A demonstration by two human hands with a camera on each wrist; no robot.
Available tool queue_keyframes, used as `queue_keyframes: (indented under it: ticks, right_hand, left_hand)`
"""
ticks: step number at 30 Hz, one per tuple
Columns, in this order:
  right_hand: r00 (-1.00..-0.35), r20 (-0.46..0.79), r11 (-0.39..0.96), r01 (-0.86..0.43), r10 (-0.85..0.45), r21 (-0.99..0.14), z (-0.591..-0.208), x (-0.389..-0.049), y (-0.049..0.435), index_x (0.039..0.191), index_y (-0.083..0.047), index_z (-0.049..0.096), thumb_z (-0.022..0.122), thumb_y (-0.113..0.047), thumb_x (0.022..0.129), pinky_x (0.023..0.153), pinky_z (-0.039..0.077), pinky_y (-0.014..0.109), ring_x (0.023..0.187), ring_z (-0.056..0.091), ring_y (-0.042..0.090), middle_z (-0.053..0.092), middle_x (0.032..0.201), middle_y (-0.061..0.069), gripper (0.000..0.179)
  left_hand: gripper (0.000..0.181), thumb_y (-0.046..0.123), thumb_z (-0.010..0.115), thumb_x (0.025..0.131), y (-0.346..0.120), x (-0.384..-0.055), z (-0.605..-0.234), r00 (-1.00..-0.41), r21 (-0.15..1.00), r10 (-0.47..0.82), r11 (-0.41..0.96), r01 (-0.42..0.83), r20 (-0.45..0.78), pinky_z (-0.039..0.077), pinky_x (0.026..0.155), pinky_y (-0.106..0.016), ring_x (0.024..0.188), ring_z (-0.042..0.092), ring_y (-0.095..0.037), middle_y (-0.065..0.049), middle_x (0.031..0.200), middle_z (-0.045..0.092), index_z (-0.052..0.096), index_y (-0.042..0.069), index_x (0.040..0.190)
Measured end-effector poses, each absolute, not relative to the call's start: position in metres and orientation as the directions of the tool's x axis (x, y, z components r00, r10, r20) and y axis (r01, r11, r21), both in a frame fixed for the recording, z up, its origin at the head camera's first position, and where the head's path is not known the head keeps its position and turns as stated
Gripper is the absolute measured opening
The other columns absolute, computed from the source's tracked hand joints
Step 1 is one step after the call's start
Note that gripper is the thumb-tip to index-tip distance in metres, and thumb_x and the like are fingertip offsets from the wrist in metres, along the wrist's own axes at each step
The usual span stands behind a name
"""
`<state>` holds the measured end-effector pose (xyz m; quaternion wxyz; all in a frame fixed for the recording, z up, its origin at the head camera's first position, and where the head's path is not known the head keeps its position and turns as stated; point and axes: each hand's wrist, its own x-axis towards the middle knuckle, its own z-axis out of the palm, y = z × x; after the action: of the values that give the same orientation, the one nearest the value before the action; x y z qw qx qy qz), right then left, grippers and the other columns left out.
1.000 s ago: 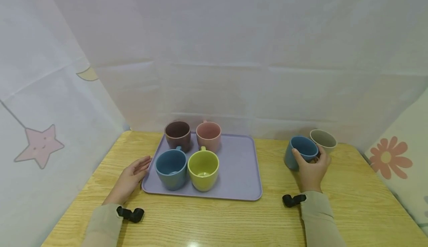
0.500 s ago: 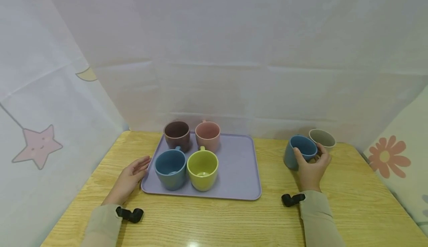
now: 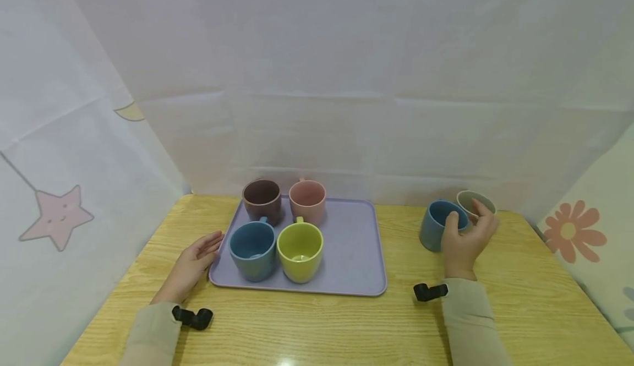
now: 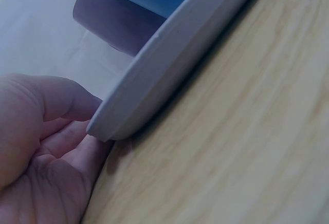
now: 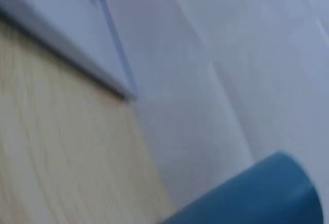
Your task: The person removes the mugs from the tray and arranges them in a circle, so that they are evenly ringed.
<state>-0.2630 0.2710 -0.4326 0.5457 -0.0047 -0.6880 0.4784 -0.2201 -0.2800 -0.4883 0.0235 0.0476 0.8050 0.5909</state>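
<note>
My right hand is raised in front of a blue mug at the right of the table, thumb and fingers spread apart. The thumb overlaps the mug's rim, and the fingers cross in front of a pale grey cup just behind it. That blue mug also shows low in the right wrist view. My left hand rests at the left edge of a purple tray, its loosely bent fingers touching the corner in the left wrist view.
The tray carries a brown mug and a pink mug at the back, with a blue mug and a yellow-green mug in front. A white cloth hangs behind the wooden table.
My right hand has let go of the right-hand blue mug and shifted slightly right, toward the grey cup. The left hand and the tray have stayed put.
</note>
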Motion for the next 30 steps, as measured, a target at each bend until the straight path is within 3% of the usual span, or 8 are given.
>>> queue_keyframes:
  ticks: [4, 9, 13, 17, 19, 21, 26, 30]
  right_hand:
    - [-0.438, 0.753, 0.479, -0.587, 0.491, -0.653, -0.416, -0.255, 0.246, 0.118, 0.005, 0.054, 0.052, 0.01, 0.081, 0.087, 0.041, 0.031, 0.103, 0.046, 0.026, 0.049, 0.113, 0.017, 0.038]
    - [-0.529, 0.755, 0.391, -0.647, 0.387, -0.654, -0.396, -0.237, 0.209, 0.117, 0.012, 0.05, 0.047, 0.014, 0.084, 0.091, 0.045, 0.034, 0.098, 0.046, 0.035, 0.043, 0.111, 0.028, 0.034]
    - [-0.607, 0.741, 0.297, -0.679, 0.288, -0.671, -0.39, -0.228, 0.187, 0.116, 0.017, 0.046, 0.045, 0.018, 0.083, 0.093, 0.046, 0.038, 0.101, 0.049, 0.03, 0.04, 0.112, 0.031, 0.033]
    - [-0.665, 0.728, 0.216, -0.696, 0.166, -0.685, -0.393, -0.222, 0.169, 0.117, 0.019, 0.044, 0.049, 0.02, 0.082, 0.094, 0.045, 0.042, 0.107, 0.048, 0.027, 0.041, 0.115, 0.032, 0.036]
    - [-0.684, 0.724, 0.201, -0.699, 0.09, -0.686, -0.395, -0.22, 0.161, 0.118, 0.019, 0.044, 0.052, 0.02, 0.081, 0.095, 0.045, 0.04, 0.11, 0.046, 0.033, 0.042, 0.116, 0.032, 0.037]
    - [-0.698, 0.716, 0.193, -0.699, 0.025, -0.688, -0.404, -0.222, 0.154, 0.12, 0.014, 0.046, 0.055, 0.018, 0.082, 0.096, 0.044, 0.039, 0.112, 0.045, 0.032, 0.044, 0.119, 0.027, 0.04]
    - [-0.731, 0.666, 0.13, -0.682, -0.148, -0.72, -0.411, -0.214, 0.137, 0.126, 0.012, 0.044, 0.06, 0.014, 0.082, 0.098, 0.039, 0.053, 0.118, 0.044, 0.022, 0.042, 0.126, 0.025, 0.047]
    - [-0.73, 0.621, 0.063, -0.661, -0.285, -0.748, -0.411, -0.206, 0.123, 0.13, 0.015, 0.038, 0.065, 0.014, 0.078, 0.099, 0.035, 0.059, 0.123, 0.041, 0.024, 0.038, 0.13, 0.027, 0.058]
  left_hand:
    - [0.051, 0.006, 0.046, 0.099, -0.28, -0.22, -0.49, -0.995, 0.953, 0.102, 0.298, 0.049, 0.02, 0.037, 0.089, -0.006, 0.134, 0.033, -0.031, -0.018, 0.148, 0.032, 0.028, 0.002, 0.146]
    - [0.051, 0.007, 0.046, 0.099, -0.281, -0.22, -0.492, -0.994, 0.953, 0.104, 0.297, 0.057, 0.027, 0.037, 0.089, -0.006, 0.134, 0.033, -0.032, -0.018, 0.148, 0.032, 0.028, 0.002, 0.146]
    - [0.052, 0.009, 0.046, 0.099, -0.281, -0.221, -0.493, -0.993, 0.956, 0.109, 0.287, 0.064, 0.034, 0.037, 0.09, -0.006, 0.134, 0.033, -0.031, -0.017, 0.148, 0.032, 0.027, 0.003, 0.147]
    - [0.052, 0.009, 0.046, 0.099, -0.282, -0.222, -0.492, -0.993, 0.959, 0.112, 0.276, 0.064, 0.034, 0.037, 0.09, -0.007, 0.135, 0.032, -0.031, -0.016, 0.149, 0.031, 0.027, 0.003, 0.147]
    - [0.052, 0.008, 0.046, 0.099, -0.282, -0.222, -0.492, -0.993, 0.959, 0.112, 0.276, 0.061, 0.031, 0.037, 0.09, -0.006, 0.135, 0.032, -0.03, -0.016, 0.149, 0.031, 0.027, 0.004, 0.147]
    - [0.052, 0.008, 0.046, 0.099, -0.282, -0.221, -0.492, -0.993, 0.96, 0.111, 0.276, 0.058, 0.028, 0.037, 0.09, -0.006, 0.135, 0.032, -0.03, -0.016, 0.149, 0.03, 0.027, 0.004, 0.147]
    - [0.052, 0.008, 0.046, 0.099, -0.282, -0.221, -0.491, -0.993, 0.958, 0.113, 0.279, 0.063, 0.032, 0.037, 0.09, -0.006, 0.135, 0.032, -0.031, -0.017, 0.149, 0.031, 0.027, 0.003, 0.147]
    - [0.052, 0.009, 0.047, 0.099, -0.282, -0.221, -0.491, -0.993, 0.956, 0.114, 0.287, 0.067, 0.035, 0.037, 0.09, -0.006, 0.135, 0.033, -0.031, -0.017, 0.148, 0.032, 0.028, 0.003, 0.147]
